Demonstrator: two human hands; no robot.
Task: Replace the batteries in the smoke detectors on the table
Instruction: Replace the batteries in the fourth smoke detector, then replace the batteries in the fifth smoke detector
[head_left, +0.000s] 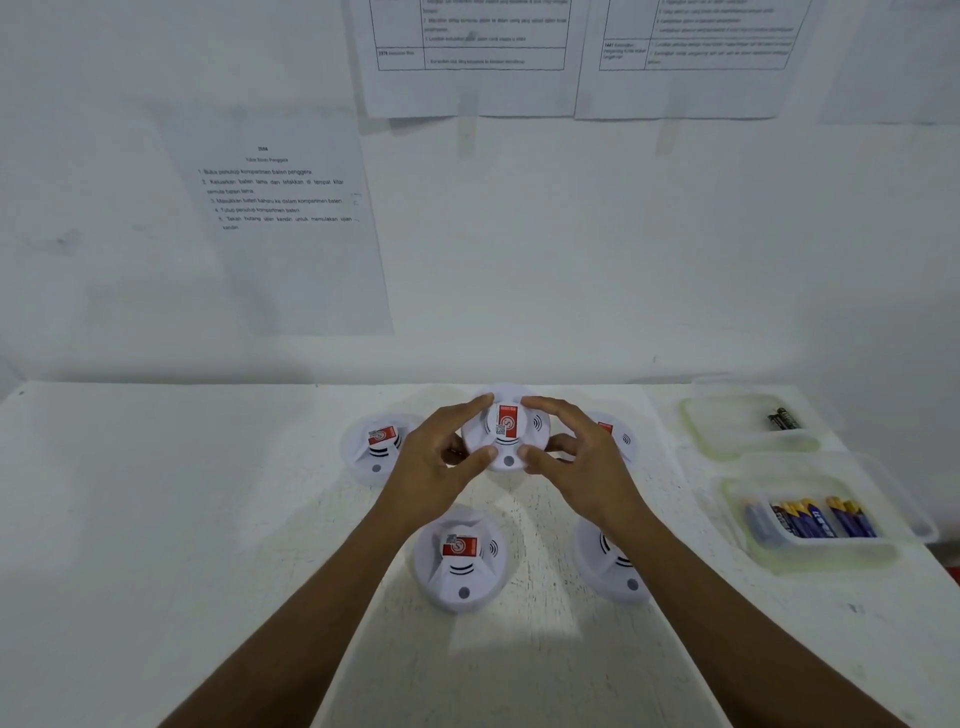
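Gripping the centre smoke detector (506, 431) by its rim with both hands, face up, red label showing. My read is that the step in hand is getting this unit open, and the battery cover isn't visible, so it's probably underneath. To do it well, flip it or twist base against body, one hand fixed and the other turning. Keep pressure on the rim, off the grey button at 6 o'clock on the face, and work low over the table (208, 519). Left hand (441, 457): fingers (480, 401) half-curled, index over the far edge at 11 o'clock, thumb on the near edge at 7. Right hand (576, 457) mirrors it, index at 1 o'clock, thumb at 5. Both hands clasp the detector and nothing else. Can't tell whether it's lifted or resting on the table. Four more detectors sit around it at about 9, 3, 7 and 5 o'clock. The tub of black batteries (783, 418) is well out at 3 o'clock, the tub of blue-and-yellow batteries (815, 519) at 4 o'clock.
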